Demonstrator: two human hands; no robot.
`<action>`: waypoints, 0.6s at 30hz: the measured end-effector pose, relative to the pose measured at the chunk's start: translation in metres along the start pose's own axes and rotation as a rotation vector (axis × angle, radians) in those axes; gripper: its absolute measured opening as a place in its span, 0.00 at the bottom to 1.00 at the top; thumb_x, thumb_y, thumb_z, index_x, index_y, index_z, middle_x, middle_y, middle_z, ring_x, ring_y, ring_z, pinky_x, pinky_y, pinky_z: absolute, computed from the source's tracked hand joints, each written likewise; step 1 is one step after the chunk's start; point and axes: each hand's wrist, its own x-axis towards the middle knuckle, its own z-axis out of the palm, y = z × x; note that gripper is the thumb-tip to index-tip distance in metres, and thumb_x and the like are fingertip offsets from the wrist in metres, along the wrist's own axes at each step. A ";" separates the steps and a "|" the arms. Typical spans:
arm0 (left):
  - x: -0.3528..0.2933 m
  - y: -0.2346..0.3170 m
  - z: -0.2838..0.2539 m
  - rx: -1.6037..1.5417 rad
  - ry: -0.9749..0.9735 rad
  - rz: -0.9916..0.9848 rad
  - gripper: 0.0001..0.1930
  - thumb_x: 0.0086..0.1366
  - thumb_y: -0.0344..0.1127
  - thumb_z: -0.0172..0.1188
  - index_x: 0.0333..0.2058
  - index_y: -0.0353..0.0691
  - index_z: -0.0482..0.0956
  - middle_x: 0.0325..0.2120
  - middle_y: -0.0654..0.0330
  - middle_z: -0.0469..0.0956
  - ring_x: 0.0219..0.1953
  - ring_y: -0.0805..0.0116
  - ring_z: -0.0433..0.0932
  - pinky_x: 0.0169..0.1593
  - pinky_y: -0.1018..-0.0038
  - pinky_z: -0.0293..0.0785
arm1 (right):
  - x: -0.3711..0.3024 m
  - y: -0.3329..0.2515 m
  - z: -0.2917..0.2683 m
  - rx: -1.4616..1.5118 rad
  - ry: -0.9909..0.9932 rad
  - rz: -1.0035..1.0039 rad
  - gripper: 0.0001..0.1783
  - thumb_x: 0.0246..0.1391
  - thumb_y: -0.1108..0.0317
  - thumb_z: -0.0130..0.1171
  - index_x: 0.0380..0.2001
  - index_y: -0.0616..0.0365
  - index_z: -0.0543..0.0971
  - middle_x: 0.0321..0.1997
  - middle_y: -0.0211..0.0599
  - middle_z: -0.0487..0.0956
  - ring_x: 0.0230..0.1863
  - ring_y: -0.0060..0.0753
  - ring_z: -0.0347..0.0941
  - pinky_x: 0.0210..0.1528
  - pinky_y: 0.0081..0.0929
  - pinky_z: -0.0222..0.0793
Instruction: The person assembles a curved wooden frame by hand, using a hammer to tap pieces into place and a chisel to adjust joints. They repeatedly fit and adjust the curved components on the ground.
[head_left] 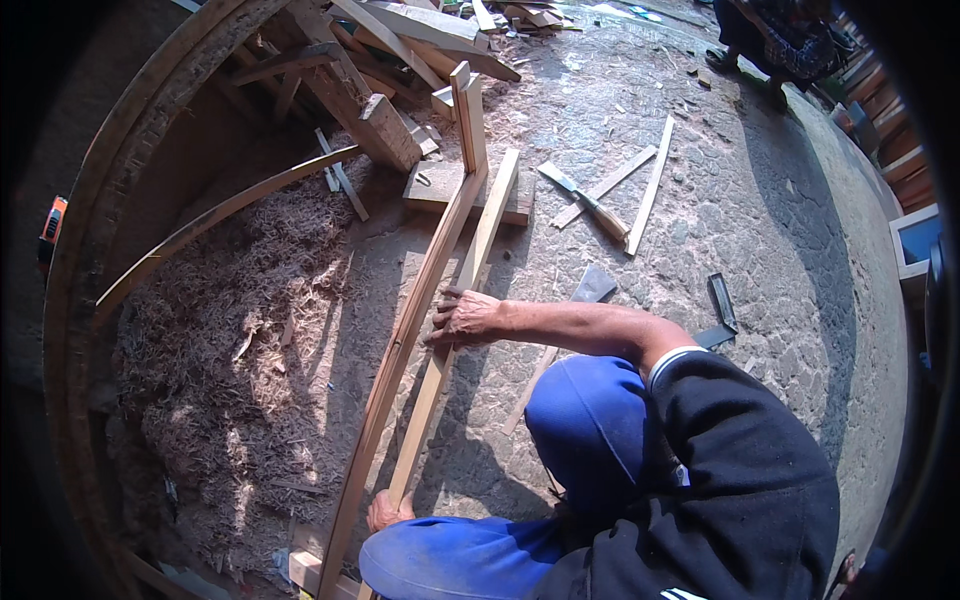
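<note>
A pale wooden batten runs lengthwise in front of me, its far end close to a wood block on the ground. My right hand is closed over the middle of this batten, fingers wrapped across it. Farther down, beside my knee, my left hand grips the same batten near its near end; my knee hides part of that hand. Just left of the batten, and close to it, lies a longer brown wooden bar. At its far end, short upright pieces stand over the block.
On the right lie a chisel, thin wood strips, a flat metal blade and a try square. Wood shavings heap up left, inside a curved wooden piece. Offcuts pile behind; a person is far right.
</note>
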 end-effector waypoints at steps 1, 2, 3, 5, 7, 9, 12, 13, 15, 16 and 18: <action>0.002 -0.002 -0.001 -0.021 -0.033 -0.042 0.19 0.51 0.45 0.77 0.35 0.43 0.79 0.34 0.54 0.81 0.42 0.45 0.78 0.46 0.50 0.72 | 0.000 -0.001 0.000 0.003 -0.010 -0.004 0.38 0.51 0.46 0.68 0.66 0.31 0.71 0.44 0.27 0.74 0.56 0.33 0.71 0.71 0.54 0.57; 0.003 -0.005 -0.003 -0.049 -0.107 -0.094 0.20 0.51 0.46 0.76 0.36 0.43 0.79 0.35 0.54 0.81 0.43 0.45 0.78 0.47 0.50 0.72 | 0.001 -0.002 0.000 0.050 0.016 -0.018 0.38 0.50 0.47 0.69 0.65 0.32 0.71 0.45 0.28 0.75 0.56 0.35 0.72 0.70 0.51 0.60; 0.005 -0.007 -0.003 -0.078 -0.181 -0.150 0.20 0.52 0.48 0.76 0.37 0.43 0.80 0.35 0.54 0.81 0.43 0.45 0.78 0.48 0.50 0.72 | 0.001 -0.003 0.000 0.034 0.018 0.009 0.38 0.50 0.48 0.69 0.66 0.32 0.71 0.45 0.28 0.75 0.56 0.36 0.72 0.69 0.50 0.60; 0.005 -0.008 -0.005 -0.051 -0.018 0.030 0.23 0.54 0.52 0.74 0.41 0.42 0.80 0.39 0.52 0.81 0.46 0.44 0.77 0.50 0.49 0.71 | 0.001 -0.004 0.002 0.044 0.016 0.007 0.38 0.50 0.49 0.70 0.66 0.33 0.72 0.46 0.29 0.76 0.55 0.37 0.73 0.67 0.49 0.62; 0.010 -0.005 -0.007 -0.021 0.169 0.155 0.27 0.56 0.55 0.72 0.44 0.41 0.80 0.43 0.50 0.80 0.49 0.44 0.76 0.53 0.48 0.70 | -0.001 -0.006 0.002 0.053 0.049 0.021 0.37 0.51 0.50 0.68 0.66 0.32 0.71 0.45 0.30 0.76 0.55 0.38 0.74 0.67 0.50 0.63; 0.023 0.001 -0.014 0.007 0.369 0.216 0.31 0.57 0.58 0.71 0.49 0.40 0.78 0.49 0.48 0.78 0.53 0.43 0.75 0.57 0.47 0.68 | -0.005 -0.007 0.003 0.052 0.032 0.049 0.36 0.52 0.50 0.68 0.66 0.31 0.72 0.45 0.30 0.75 0.55 0.38 0.74 0.67 0.50 0.63; 0.057 0.010 -0.027 0.096 0.429 0.153 0.34 0.55 0.56 0.73 0.53 0.39 0.76 0.57 0.48 0.74 0.59 0.43 0.71 0.63 0.46 0.65 | -0.012 -0.004 0.003 0.051 0.040 0.030 0.33 0.53 0.51 0.67 0.64 0.32 0.74 0.46 0.30 0.76 0.56 0.37 0.74 0.66 0.51 0.62; 0.068 0.012 -0.031 0.123 0.315 0.135 0.35 0.54 0.54 0.74 0.55 0.40 0.75 0.59 0.48 0.73 0.62 0.43 0.69 0.65 0.47 0.63 | -0.013 -0.004 0.004 0.061 0.021 -0.020 0.32 0.53 0.52 0.67 0.63 0.33 0.74 0.46 0.30 0.76 0.56 0.37 0.74 0.66 0.52 0.62; 0.084 0.007 -0.033 0.119 0.151 0.060 0.39 0.52 0.48 0.76 0.60 0.39 0.72 0.61 0.48 0.71 0.65 0.45 0.66 0.68 0.48 0.59 | -0.014 -0.003 0.005 0.076 -0.051 0.010 0.23 0.54 0.51 0.64 0.53 0.39 0.78 0.46 0.29 0.78 0.56 0.38 0.74 0.65 0.47 0.63; 0.087 0.003 -0.029 0.141 0.159 0.082 0.39 0.53 0.45 0.76 0.61 0.38 0.71 0.62 0.48 0.71 0.65 0.46 0.67 0.67 0.50 0.61 | -0.013 -0.003 0.006 0.084 -0.064 0.006 0.21 0.56 0.53 0.62 0.53 0.40 0.78 0.47 0.30 0.78 0.56 0.39 0.74 0.62 0.45 0.64; 0.090 -0.005 -0.022 0.053 0.162 0.059 0.32 0.56 0.44 0.72 0.58 0.41 0.75 0.55 0.51 0.79 0.58 0.49 0.74 0.63 0.54 0.65 | -0.016 -0.005 0.008 0.105 0.070 -0.027 0.24 0.57 0.57 0.61 0.57 0.42 0.77 0.53 0.30 0.78 0.58 0.41 0.73 0.62 0.49 0.64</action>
